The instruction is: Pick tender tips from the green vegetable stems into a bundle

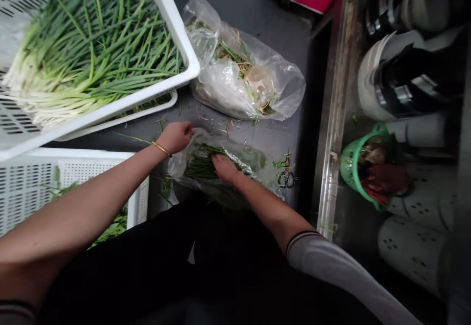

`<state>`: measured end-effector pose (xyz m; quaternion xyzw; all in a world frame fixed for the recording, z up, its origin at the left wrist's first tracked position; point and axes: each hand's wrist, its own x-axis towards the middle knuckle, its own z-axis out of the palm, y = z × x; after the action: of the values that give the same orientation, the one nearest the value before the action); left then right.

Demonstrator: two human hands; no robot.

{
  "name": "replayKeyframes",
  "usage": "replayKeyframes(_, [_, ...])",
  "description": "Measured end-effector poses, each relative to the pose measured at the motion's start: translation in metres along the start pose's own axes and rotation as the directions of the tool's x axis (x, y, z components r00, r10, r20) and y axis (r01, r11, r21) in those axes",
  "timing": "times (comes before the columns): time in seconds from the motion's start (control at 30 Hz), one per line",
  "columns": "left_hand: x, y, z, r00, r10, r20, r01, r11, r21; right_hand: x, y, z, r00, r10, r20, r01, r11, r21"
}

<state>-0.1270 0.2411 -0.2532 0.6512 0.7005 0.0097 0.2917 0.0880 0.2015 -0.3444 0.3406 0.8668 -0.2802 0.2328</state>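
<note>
The step in hand looks like pressing thin greens (200, 163) down in a clear bag (257, 160), mid-frame; I think the next move calls for a soft touch. The right hand (225, 168) lies flat on the greens, fingers out, gripping nothing I can see. The left hand (178, 137) is curled by the bag's left edge; I can't tell if it pinches plastic. I count two hands, two bags (the other bag (281, 79) is higher up), three white basket rims (192, 65) at left, one green basket (349, 160) at right.
</note>
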Motion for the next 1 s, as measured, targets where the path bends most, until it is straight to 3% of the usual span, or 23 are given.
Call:
replayKeyframes(0.07, [-0.002,0.006,-0.014,0.994,-0.029,-0.11,0.002,0.971,-0.239,0.012,0.003,0.004,0.999,0.014,-0.044,-0.014,1.0,-0.016])
replayKeyframes(0.13, [-0.006,0.01,-0.025,0.99,-0.056,-0.133,-0.006,0.906,-0.423,0.018,0.008,0.009,0.992,0.089,-0.089,-0.091,0.996,-0.019])
replayKeyframes(0.27, [-0.01,0.014,-0.035,0.99,-0.06,-0.131,-0.029,0.809,-0.588,0.02,0.024,0.016,0.968,0.249,-0.01,-0.25,0.967,-0.041])
replayKeyframes(0.4, [-0.013,0.016,-0.034,0.991,-0.034,-0.132,-0.058,0.775,-0.63,0.011,0.03,0.015,0.982,0.165,0.091,-0.154,0.981,-0.117])
replayKeyframes(0.6, [-0.017,0.02,-0.03,0.997,-0.006,-0.083,-0.051,0.748,-0.662,-0.01,0.024,0.011,0.994,0.048,0.1,-0.035,0.991,-0.129])
replayKeyframes(0.83, [-0.014,0.026,-0.025,0.999,0.012,-0.031,-0.029,0.747,-0.664,-0.001,0.012,0.02,0.982,0.171,0.08,-0.162,0.981,-0.109])
replayKeyframes(1.0, [-0.014,0.023,-0.024,0.999,-0.003,-0.044,-0.025,0.771,-0.636,0.003,0.013,0.007,0.973,0.132,0.187,-0.117,0.989,-0.092])
